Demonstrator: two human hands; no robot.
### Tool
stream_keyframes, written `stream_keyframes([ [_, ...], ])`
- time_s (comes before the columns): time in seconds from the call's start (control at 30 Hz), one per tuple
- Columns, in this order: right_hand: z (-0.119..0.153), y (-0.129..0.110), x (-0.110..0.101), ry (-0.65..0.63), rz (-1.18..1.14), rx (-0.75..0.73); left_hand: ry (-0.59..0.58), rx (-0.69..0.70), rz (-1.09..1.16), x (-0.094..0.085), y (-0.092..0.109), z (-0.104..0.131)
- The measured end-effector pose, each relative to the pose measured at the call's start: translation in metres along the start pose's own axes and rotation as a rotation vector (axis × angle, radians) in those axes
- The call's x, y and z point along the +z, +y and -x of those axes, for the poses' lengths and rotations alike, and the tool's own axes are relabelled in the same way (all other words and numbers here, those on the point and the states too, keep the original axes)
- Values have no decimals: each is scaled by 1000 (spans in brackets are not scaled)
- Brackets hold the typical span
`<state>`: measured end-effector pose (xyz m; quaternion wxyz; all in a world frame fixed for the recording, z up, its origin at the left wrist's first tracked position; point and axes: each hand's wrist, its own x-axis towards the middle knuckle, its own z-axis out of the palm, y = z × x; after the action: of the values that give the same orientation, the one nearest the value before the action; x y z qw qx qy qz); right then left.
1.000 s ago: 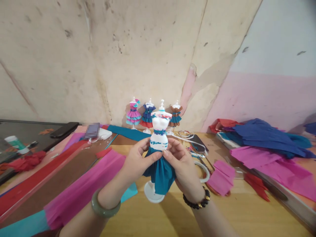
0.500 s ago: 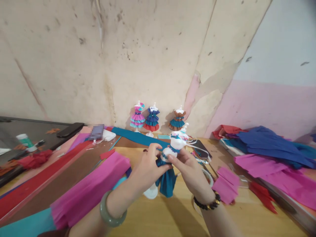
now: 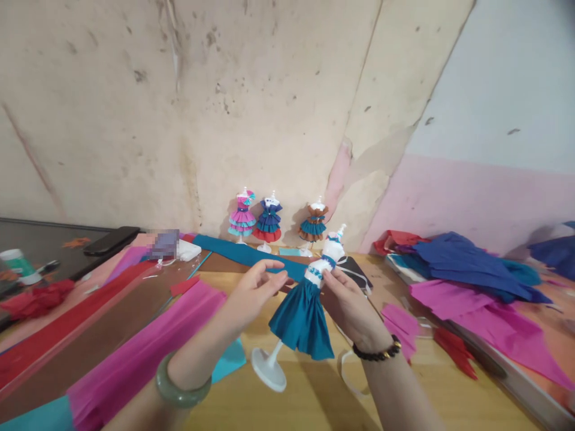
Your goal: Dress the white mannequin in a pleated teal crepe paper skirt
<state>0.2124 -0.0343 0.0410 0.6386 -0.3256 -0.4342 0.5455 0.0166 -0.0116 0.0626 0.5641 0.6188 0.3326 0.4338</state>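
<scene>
My right hand (image 3: pixel 348 299) grips a small white dress-form mannequin (image 3: pixel 333 246) by its torso, thumb in front. The mannequin is tilted, its top leaning right and its round white base (image 3: pixel 268 368) at lower left, raised above the table. A pleated teal skirt (image 3: pixel 303 320) flares below its waist, and blue bands circle the body. My left hand (image 3: pixel 263 287), wearing a green bangle, is apart from it on the left, fingers loosely spread with nothing in them.
Three dressed mini mannequins (image 3: pixel 269 221) stand against the wall. Crepe-paper strips in magenta (image 3: pixel 153 353), red and brown lie left. A blue paper pile (image 3: pixel 467 266) and magenta sheets sit right. A phone (image 3: pixel 354 272) lies behind my right hand, and a glue stick (image 3: pixel 20 266) stands far left.
My left hand has let go of the mannequin and moved left. The mannequin now tilts with its skirt spread and base showing, in my right hand alone. The view has shifted slightly right.
</scene>
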Motion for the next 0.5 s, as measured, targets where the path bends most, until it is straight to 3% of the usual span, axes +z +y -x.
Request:
stream_keyframes([
  [0.17, -6, -1, -5, 187, 71, -103, 11, 15, -76, 0, 2, -1],
  [0.37, -4, -11, -9, 454, 183, -234, 242, 100, -182, 3, -8, -6],
  [0.5, 0, -16, -4, 524, 242, -313, 119, 20, -114, 6, -19, -8],
])
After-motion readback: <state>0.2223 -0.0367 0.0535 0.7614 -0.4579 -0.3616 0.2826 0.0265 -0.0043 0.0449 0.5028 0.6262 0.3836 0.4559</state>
